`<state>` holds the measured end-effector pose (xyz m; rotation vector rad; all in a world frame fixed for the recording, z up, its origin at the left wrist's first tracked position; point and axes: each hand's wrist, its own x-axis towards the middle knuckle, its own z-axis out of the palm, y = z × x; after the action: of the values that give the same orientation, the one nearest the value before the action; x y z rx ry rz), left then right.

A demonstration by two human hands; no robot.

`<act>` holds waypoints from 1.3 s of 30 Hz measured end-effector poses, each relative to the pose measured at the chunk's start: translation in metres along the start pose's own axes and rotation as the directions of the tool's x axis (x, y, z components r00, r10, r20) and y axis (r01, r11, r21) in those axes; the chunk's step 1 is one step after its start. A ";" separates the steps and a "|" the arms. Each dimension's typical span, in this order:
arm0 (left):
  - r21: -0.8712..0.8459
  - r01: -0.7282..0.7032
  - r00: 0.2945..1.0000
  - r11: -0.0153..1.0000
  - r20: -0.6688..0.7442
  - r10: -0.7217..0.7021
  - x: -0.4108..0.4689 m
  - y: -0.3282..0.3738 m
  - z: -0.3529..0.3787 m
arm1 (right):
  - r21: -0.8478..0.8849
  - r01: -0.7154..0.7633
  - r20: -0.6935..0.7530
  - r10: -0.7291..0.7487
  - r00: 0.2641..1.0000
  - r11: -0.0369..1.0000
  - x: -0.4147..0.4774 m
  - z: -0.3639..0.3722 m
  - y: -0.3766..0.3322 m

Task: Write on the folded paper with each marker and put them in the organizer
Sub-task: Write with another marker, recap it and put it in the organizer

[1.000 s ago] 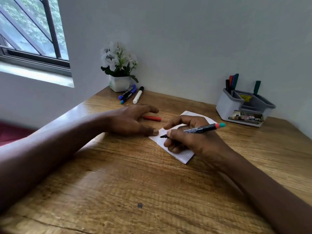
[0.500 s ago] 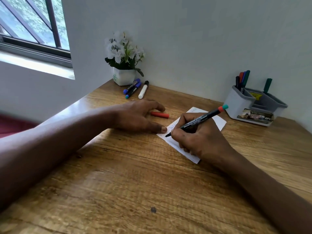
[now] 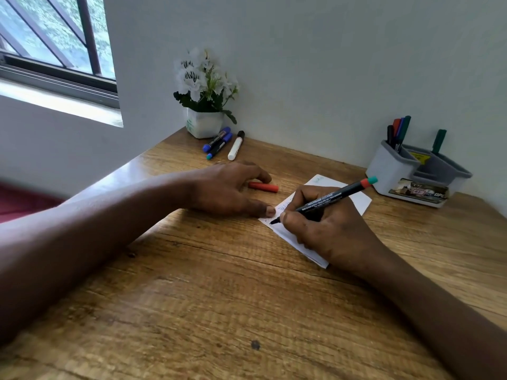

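While flat left hand (image 3: 227, 187) pins the folded paper (image 3: 356, 201), right hand (image 3: 329, 231) grips marker (image 3: 325, 200) touching it.

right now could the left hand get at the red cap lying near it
Probably yes: the red cap lies uncovered right beside the left hand, nothing between them, though its thumb rests at the folded paper's edge.
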<state>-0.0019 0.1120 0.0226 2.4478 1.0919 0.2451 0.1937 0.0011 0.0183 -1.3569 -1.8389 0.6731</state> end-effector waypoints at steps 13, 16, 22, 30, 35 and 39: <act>0.004 -0.008 1.000 1.000 -0.006 0.008 0.002 -0.004 0.001 | 0.014 -0.018 -0.050 0.018 0.999 1.000 0.001 -0.001 -0.002; -0.002 -0.007 1.000 1.000 0.002 0.007 0.003 -0.005 0.001 | 0.065 -0.032 -0.046 0.035 0.998 0.997 -0.001 -0.002 -0.002; 0.004 -0.001 1.000 1.000 0.010 0.001 0.003 -0.005 0.001 | 0.003 -0.015 -0.011 0.015 1.000 1.000 0.001 -0.002 -0.001; 0.011 0.000 1.000 1.000 0.007 -0.001 0.004 -0.004 0.001 | 0.012 -0.035 -0.030 0.036 0.999 0.999 0.001 -0.002 -0.001; 0.005 0.002 1.000 1.000 0.001 -0.002 0.003 -0.003 0.002 | 0.044 -0.049 -0.086 0.052 0.995 0.998 0.002 0.001 0.000; 0.008 0.003 1.000 1.000 -0.003 -0.003 0.002 -0.002 0.001 | 0.005 -0.041 -0.064 0.042 0.997 0.999 0.002 0.001 0.000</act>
<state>-0.0016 0.1140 0.0205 2.4534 1.0999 0.2432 0.1927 0.0027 0.0184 -1.4018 -1.7620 0.6467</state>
